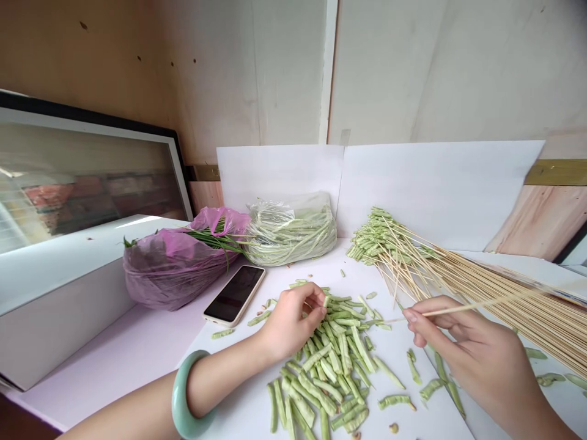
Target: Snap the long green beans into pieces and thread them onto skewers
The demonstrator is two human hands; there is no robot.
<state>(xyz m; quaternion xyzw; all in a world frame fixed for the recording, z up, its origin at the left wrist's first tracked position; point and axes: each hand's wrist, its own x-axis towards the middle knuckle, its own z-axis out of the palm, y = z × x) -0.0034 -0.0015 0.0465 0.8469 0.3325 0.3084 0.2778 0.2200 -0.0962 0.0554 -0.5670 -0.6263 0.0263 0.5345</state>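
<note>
My left hand (296, 318) is closed in a pinch over the far side of a pile of cut green bean pieces (337, 360). The end of one bean piece (326, 300) shows at its fingertips; the rest of it is hidden by the fingers. Between the thumb and fingers of my right hand (472, 342) is a thin bamboo skewer (452, 310), its pointed end directed left toward the pile. No bean is visible on this skewer. Several loose bean pieces (413, 366) lie below the right hand.
Skewers threaded with beans (378, 235) lie at the back right, beside many bare sticks (499, 284). Left of the pile rests a phone (236, 294). Behind it stand a purple bag of greens (169, 269) and a clear bag of long beans (291, 229). A white box (68, 318) sits far left.
</note>
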